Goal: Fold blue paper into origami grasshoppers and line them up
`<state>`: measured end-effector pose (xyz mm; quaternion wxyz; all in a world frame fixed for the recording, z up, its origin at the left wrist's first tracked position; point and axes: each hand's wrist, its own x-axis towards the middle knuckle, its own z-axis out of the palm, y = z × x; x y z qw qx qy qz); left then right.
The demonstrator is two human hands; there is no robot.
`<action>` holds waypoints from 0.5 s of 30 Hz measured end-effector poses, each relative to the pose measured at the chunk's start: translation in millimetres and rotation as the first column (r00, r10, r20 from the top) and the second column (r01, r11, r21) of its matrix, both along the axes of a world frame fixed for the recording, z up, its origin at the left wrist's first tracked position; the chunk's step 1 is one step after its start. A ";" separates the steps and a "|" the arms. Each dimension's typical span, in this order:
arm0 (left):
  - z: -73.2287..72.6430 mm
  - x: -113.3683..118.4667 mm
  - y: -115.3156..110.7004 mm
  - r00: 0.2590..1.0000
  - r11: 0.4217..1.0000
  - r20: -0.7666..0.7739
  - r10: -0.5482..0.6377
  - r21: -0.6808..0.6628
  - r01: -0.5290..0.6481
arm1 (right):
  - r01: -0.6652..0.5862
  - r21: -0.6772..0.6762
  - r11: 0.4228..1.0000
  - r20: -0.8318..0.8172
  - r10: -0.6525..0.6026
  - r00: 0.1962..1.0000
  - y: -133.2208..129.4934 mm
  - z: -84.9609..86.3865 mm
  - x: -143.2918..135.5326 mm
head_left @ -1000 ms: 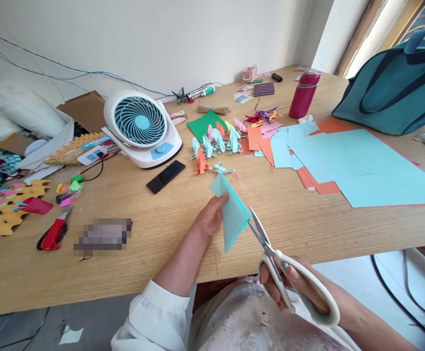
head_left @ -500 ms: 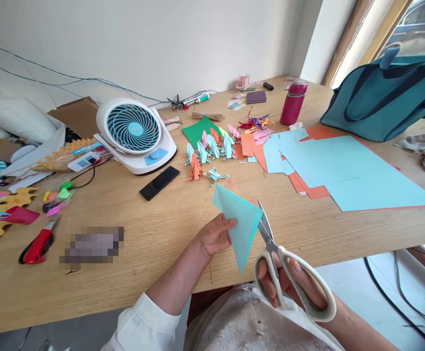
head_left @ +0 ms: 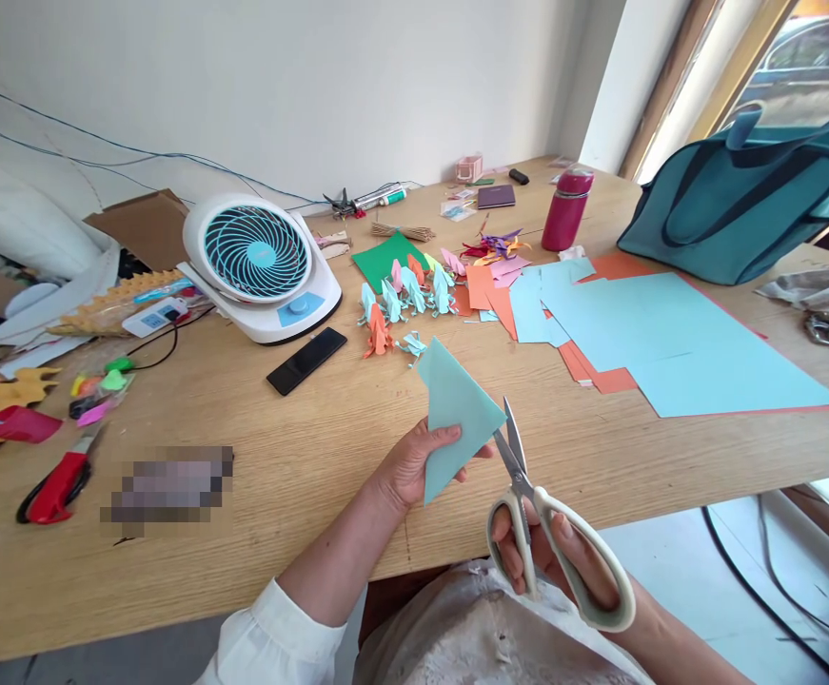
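A folded light-blue sheet of paper is pinched in my left hand, thumb on its near face and fingers behind. It has a triangular outline with one corner pointing right. My right hand has its thumb and fingers through the handles of cream-handled scissors. Their blades are parted, and the tips lie right beside the paper's right corner; whether they touch it I cannot tell. Beyond the paper, several small folded-paper figures in light blue, orange and pink stand together.
Large blue sheets over orange paper cover the table's right part. A pink bottle and teal bag stand behind them. To the left are a white fan, a black phone and red-handled scissors. The table edge runs close to me.
My left hand has turned the folded paper, so its broad face now shows flatter and its lower corner sits further left. The scissors have shifted slightly left, blades still apart.
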<state>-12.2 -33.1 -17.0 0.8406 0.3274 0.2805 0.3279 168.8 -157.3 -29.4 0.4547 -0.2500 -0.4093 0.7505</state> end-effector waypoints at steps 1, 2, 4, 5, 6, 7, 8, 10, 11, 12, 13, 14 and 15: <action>1.2 -1.1 1.2 1.000 1.000 -0.015 -0.001 0.006 0.001 | -0.008 0.010 1.000 0.017 0.007 1.000 -0.1 1.0 1.3; 2.8 -2.4 2.4 1.000 1.000 -0.028 -0.005 0.010 0.005 | -0.015 0.020 1.000 0.036 0.014 0.999 -0.2 2.4 2.7; 6.2 -5.0 4.9 0.998 1.000 -0.058 -0.016 0.017 0.017 | -0.028 0.034 0.999 0.073 0.025 0.997 0.1 6.2 5.7; 7.7 -6.4 6.2 0.997 1.000 -0.073 -0.021 0.020 0.023 | -0.032 0.043 0.999 0.092 0.027 0.995 0.6 8.5 7.2; 9.0 -7.7 7.5 0.996 0.999 -0.087 -0.026 0.024 0.028 | -0.030 0.053 0.998 0.108 0.024 0.994 1.1 10.9 8.5; 9.9 -9.2 8.8 0.995 0.999 -0.100 -0.030 0.027 0.033 | -0.028 0.063 0.998 0.128 0.020 0.992 1.6 13.4 9.8; 10.6 -10.7 10.1 0.993 0.999 -0.111 -0.036 0.031 0.039 | -0.028 0.071 0.997 0.153 0.017 0.988 2.2 15.7 11.0; 11.1 -14.0 12.4 0.990 0.998 -0.131 -0.046 0.038 0.051 | -0.034 0.088 0.996 0.208 0.015 0.978 2.6 19.4 13.5; 11.2 -15.7 13.4 0.988 0.997 -0.142 -0.053 0.041 0.060 | -0.041 0.092 0.995 0.232 0.019 0.973 2.5 20.4 14.8; 11.1 -17.3 14.3 0.987 0.997 -0.151 -0.061 0.043 0.068 | -0.049 0.094 0.994 0.249 0.024 0.968 2.1 20.7 16.0; 10.9 -18.8 15.1 0.985 0.996 -0.159 -0.068 0.045 0.077 | -0.057 0.095 0.994 0.261 0.030 0.965 1.5 20.4 17.2; 10.7 -20.0 15.7 0.983 0.995 -0.166 -0.075 0.048 0.084 | -0.060 0.097 0.993 0.265 0.032 0.964 0.8 19.7 18.1; 10.5 -20.9 16.2 0.982 0.995 -0.170 -0.080 0.051 0.090 | -0.059 0.099 0.993 0.264 0.031 0.964 0.1 18.9 18.9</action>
